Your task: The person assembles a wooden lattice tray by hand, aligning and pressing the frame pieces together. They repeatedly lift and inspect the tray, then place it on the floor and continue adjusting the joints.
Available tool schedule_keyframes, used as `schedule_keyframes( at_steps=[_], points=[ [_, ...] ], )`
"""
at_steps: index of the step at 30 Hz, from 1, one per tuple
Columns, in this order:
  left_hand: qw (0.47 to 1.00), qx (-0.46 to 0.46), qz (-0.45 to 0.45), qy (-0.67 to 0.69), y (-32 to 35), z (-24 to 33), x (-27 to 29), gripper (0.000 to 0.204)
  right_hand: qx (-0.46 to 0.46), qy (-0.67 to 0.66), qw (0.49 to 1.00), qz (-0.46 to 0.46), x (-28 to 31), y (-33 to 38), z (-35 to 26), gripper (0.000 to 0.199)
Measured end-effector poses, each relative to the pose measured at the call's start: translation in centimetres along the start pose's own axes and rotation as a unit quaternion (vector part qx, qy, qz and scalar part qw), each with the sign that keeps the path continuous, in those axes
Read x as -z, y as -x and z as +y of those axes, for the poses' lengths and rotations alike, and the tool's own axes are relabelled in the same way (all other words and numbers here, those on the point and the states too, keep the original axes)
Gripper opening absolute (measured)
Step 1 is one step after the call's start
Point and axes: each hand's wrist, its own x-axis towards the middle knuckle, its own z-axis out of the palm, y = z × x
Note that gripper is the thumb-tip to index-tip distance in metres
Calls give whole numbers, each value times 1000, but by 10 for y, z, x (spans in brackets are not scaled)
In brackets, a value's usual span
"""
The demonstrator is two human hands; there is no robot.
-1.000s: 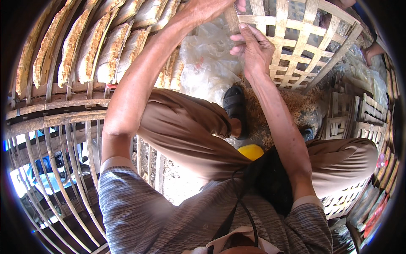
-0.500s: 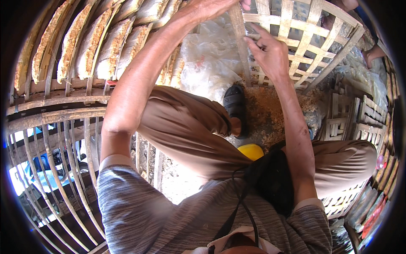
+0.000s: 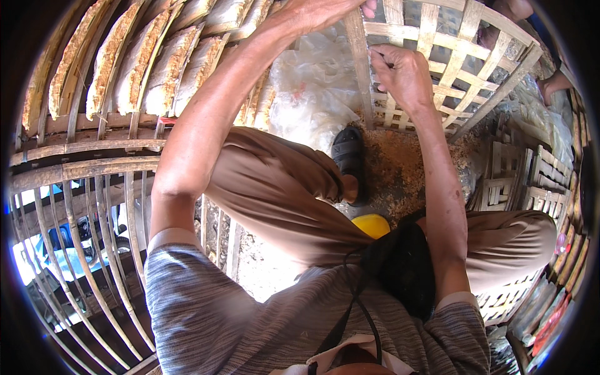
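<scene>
Between the person's left forearm [image 3: 215, 119] and right forearm [image 3: 440, 169], a wide gap opens above the plastic sheeting [image 3: 315, 81]; the left leg [image 3: 269, 175] crosses beneath it. The woven panel [image 3: 467, 24] stands in the way beyond the right hand [image 3: 405, 78], leaving only small lattice openings. Leftward, 2 obstacles limit sideways passage: the left forearm, then the slatted rack [image 3: 94, 145].

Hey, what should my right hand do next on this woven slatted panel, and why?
Perhaps steady the wooden edge strip with your right hand: its curled fingers are beside that strip of the woven panel, while your left hand, partly cut off, is near its upper end.
</scene>
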Motion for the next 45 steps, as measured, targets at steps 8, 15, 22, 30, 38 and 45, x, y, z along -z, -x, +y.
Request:
schedule_keyframes(
  at_steps=[8,15,22,30,38,45],
  points=[
    [999,11,-11,-47,0,4,3,38,25,-139,969,204,-22,7,20,8],
    [997,78,-15,-25,4,16,2,42,54,42,998,4,-2,28,20,25],
    [998,53,-13,-17,4,10,2,42,23,-31,998,54,-9,3,4,24],
    [997,78,-13,-17,2,15,2,38,20,-22,987,159,-14,14,36,27],
    [999,22,-16,18,-5,-4,3,32,-262,-335,903,57,-42,43,18,45],
    [998,66,-18,-12,-1,7,5,32,-232,-428,869,93,-72,38,29,39]
  ],
)
